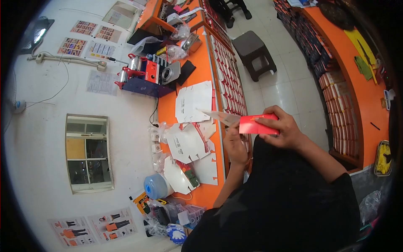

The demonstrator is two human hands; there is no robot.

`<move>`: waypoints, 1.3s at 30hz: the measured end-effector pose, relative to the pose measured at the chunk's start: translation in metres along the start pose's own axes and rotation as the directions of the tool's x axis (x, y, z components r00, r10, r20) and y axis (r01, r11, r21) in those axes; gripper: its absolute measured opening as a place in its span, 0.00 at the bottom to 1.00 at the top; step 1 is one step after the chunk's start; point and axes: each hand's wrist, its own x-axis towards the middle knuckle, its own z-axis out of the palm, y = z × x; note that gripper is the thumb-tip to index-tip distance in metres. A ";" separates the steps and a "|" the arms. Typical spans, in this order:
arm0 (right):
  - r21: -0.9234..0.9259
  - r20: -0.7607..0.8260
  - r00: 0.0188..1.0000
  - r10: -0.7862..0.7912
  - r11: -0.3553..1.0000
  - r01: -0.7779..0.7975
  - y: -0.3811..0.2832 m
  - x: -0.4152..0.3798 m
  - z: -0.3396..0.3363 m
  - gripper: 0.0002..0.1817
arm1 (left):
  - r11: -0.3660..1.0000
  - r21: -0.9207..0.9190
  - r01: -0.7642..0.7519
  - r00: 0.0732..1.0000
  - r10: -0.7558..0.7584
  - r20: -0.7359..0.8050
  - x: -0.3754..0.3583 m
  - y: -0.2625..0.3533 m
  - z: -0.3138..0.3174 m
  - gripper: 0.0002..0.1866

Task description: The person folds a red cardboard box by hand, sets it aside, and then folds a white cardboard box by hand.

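Over the front edge of the orange counter, a partly folded red cardboard box is held up in both hands. Its pale flap sticks out to the left. My right hand grips the red end, thumb along the near face and fingers around the far edge. Fingers bent, my left hand pinches the box at its left end, near the base of the flap; its fingertips are partly hidden. Flat white carton blanks lie on the counter to the left, several overlapping, some with red and green printed edges.
A blue-and-red machine with rollers stands farther along the counter. Stacked white-and-red boxes line the counter's side. A dark stool is on the tiled floor. An orange shelf unit with packed boxes runs along the right. A blue-capped jug sits lower left.
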 end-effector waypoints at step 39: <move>0.001 -0.195 0.979 0.064 0.998 -0.066 -0.029 0.026 -0.017 0.23 | 0.741 0.510 -0.437 0.893 0.426 0.146 0.035 0.027 0.008 0.14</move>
